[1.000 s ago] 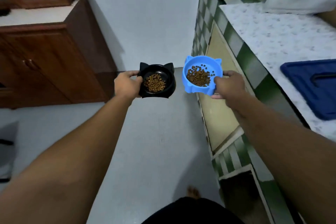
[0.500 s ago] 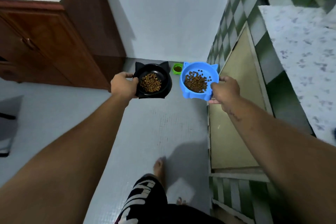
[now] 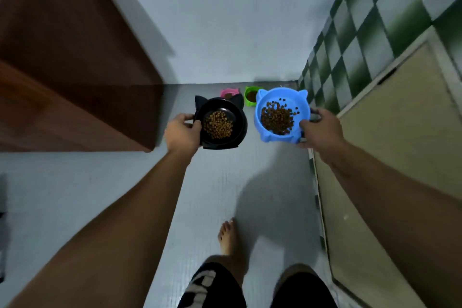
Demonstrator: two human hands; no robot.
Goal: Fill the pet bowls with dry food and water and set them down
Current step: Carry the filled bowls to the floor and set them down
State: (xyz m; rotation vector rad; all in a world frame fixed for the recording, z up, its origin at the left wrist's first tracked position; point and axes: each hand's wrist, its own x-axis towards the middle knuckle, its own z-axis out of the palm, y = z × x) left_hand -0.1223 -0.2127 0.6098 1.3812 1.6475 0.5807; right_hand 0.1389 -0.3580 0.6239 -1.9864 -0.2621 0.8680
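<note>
My left hand (image 3: 183, 132) grips the left rim of a black cat-eared bowl (image 3: 238, 120) that holds brown kibble. My right hand (image 3: 320, 130) grips the right rim of a blue cat-eared bowl (image 3: 275, 97), also with kibble in it. Both bowls are held in the air side by side, over the grey floor (image 3: 212, 195). On the floor by the far wall stand a pink bowl (image 3: 228, 92) and a green bowl (image 3: 251, 95); the green one has food in it.
A brown wooden cabinet (image 3: 75, 82) stands on the left. A green-and-white checked tiled counter front (image 3: 355, 40) with a beige door (image 3: 400, 145) runs along the right. A white wall (image 3: 225, 20) closes the passage ahead. My bare foot (image 3: 227, 237) is on the floor.
I have walked forward down the passage with both bowls. The pink and green bowls on the floor by the far wall have come into view.
</note>
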